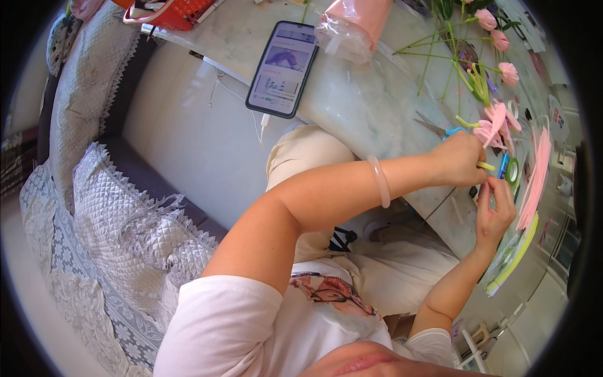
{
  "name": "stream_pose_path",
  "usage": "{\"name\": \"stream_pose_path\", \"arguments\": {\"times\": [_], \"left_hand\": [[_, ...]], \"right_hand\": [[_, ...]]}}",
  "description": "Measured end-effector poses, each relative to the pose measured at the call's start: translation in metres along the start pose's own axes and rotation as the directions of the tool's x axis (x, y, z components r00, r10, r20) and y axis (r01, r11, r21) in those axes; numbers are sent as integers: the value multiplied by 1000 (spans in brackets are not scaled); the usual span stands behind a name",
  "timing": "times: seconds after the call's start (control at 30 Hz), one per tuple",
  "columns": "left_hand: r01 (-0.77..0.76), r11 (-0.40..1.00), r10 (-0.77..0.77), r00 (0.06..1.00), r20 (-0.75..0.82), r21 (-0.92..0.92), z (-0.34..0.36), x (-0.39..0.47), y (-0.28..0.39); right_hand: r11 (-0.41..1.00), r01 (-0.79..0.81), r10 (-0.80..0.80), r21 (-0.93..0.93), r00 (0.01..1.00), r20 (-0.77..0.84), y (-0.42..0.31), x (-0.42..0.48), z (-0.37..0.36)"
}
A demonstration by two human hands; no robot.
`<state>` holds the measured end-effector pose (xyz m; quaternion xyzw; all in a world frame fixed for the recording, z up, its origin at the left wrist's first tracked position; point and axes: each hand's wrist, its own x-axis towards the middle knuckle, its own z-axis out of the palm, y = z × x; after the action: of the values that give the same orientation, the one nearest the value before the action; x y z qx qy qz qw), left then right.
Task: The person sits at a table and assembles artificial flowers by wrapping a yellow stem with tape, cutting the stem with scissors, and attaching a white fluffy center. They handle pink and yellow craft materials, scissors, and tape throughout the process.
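My left hand (459,158), below a pale pink bangle (379,181), is closed around a yellow-green chenille stem (486,166), whose short end pokes out past the fingers. Close against it, my right hand (495,207) has thumb and fingertips pinched together; whatever lies between them is too small to make out. Scissors (438,128) with blue handles lie just beyond my left hand. Beside them are bent pink chenille pieces (497,125). A roll of green tape (511,171) and a blue object (503,165) sit right of my left hand.
Pink chenille stems (534,184) and yellow ones (513,259) lie at the marble-patterned table's (358,113) right. Pink flowers (499,42) on green stems spread farther back. A phone (282,68), a pink wrapped roll (353,28) and a red basket (183,14) stand leftward.
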<state>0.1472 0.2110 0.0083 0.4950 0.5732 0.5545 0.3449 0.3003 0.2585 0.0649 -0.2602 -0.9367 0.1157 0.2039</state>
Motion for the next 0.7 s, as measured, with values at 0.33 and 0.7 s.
{"name": "stream_pose_path", "arguments": {"times": [0.33,0.7], "left_hand": [[108,990,-120,983,142,88,-23,11,7],[-138,990,136,964,229,-5,-14,0,34]], "right_hand": [[978,-36,59,205,993,-105,9,5,-6],[926,-51,126,374,975,-181,14,-8,-13]]}}
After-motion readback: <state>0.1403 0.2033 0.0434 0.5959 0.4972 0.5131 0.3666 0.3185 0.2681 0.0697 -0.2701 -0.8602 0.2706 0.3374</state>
